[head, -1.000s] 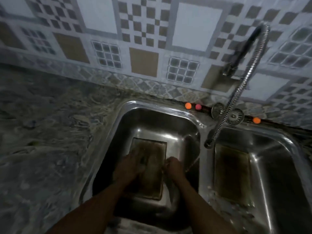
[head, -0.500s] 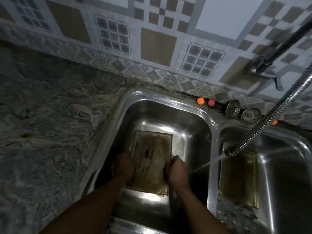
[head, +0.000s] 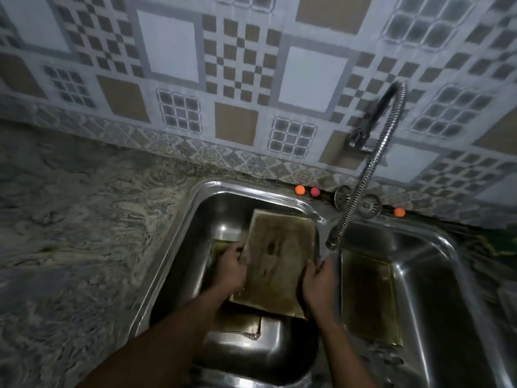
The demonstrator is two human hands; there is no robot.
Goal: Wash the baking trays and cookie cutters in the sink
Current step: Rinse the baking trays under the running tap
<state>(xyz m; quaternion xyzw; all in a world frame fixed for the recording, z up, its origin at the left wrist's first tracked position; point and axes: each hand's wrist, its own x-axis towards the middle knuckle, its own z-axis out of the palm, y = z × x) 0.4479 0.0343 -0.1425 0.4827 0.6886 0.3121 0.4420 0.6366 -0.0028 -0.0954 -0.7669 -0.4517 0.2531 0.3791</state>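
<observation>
Right now the person is standing over a double steel sink sunk into a marbled surface, with patterned tiles behind. Both hands are working in the left basin. Between the fingers a baking tray is being held up off the basin floor, tilted, its stained face turned toward the person. The left hand is gripping the tray's left long edge, its fingers curling round the rim; the right hand is clamping the right long edge, thumb on the face. Beneath the fingers, a second tray is lying flat on the basin floor, mostly covered by the lifted one. Off to the right of the right fingers, in the other basin, a third tray is resting against the wall.

Just above the right fingers the flexible tap hose is hanging, its nozzle pointing down at the tray's right edge; a thin stream seems to be running there, though it is faint.

Beyond the fingers, along the back ledge, two strainer plugs and a few small coloured balls are sitting. No cookie cutters are showing.

I would judge the tray to be stiff, thin and light, but wet and greasy, so slippery; holding opposite long edges with fingers hooked over the rims looks the safest grip.
</observation>
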